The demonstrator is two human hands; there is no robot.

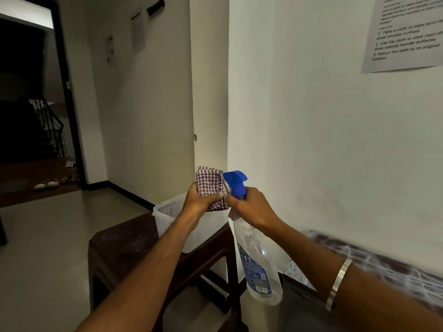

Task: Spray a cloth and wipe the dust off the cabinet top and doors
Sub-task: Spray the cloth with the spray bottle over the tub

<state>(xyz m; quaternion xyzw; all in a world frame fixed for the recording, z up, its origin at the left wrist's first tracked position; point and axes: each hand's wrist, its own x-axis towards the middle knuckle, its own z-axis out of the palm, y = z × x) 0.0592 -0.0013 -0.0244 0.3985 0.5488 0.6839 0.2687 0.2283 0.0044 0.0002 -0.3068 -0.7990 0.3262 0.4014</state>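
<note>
My left hand (200, 200) grips a folded checked cloth (208, 182) in purple and white, held up in front of the wall corner. My right hand (251, 208) is closed around the neck of a clear spray bottle (257, 262) with a blue trigger head (235, 182). The blue nozzle points left and sits right against the cloth. The bottle hangs tilted below my right hand. The cabinet top (374, 259), covered in a patterned sheet, lies at the lower right under my right forearm.
A translucent plastic tub (167, 216) stands on a dark brown stool (124, 245) below my hands. A white wall with a printed sheet (405, 34) is to the right. An open doorway (31, 104) to dark stairs is at the left, with sandals (46, 184) on the floor.
</note>
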